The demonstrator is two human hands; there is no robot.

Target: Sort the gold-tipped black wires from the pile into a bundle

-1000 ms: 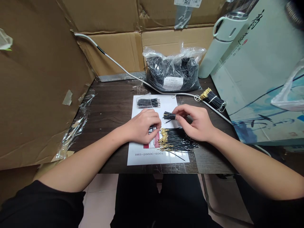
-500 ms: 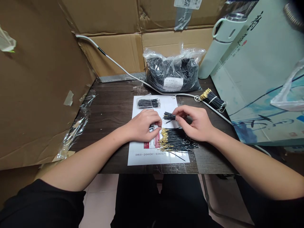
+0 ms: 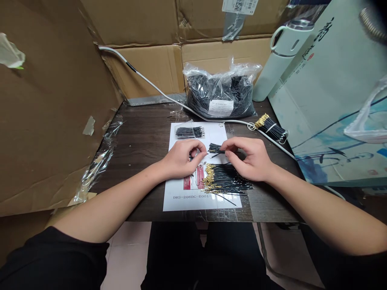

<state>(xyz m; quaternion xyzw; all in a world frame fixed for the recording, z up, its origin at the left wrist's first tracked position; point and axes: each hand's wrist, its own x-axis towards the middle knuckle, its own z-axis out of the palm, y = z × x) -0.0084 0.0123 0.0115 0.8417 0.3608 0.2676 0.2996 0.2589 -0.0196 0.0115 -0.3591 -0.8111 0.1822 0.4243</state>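
My left hand [image 3: 185, 159] is closed in a pinch over the left part of the printed sheet. Small dark bits show between its curled fingers, too small to name. My right hand [image 3: 249, 158] is closed, thumb and fingers gripping a bundle of thin black wires [image 3: 215, 148] whose ends stick out to the left. Below that hand lies a wide row of black wires with gold tips [image 3: 228, 179], gold ends to the left. A clear pouch of short black pieces [image 3: 190, 132] rests behind my left hand.
A clear bag full of black pieces [image 3: 220, 92] stands at the back, beside a pale green bottle [image 3: 275, 64]. A white cable [image 3: 154, 85] crosses the table. A tied bundle of gold-tipped wires [image 3: 270, 127] lies at right. Cardboard walls [image 3: 54, 100] enclose the left and back.
My left fingertips have moved slightly up and away from the gold tips of the wire row. My right hand stays at the wire bundle, almost unmoved.
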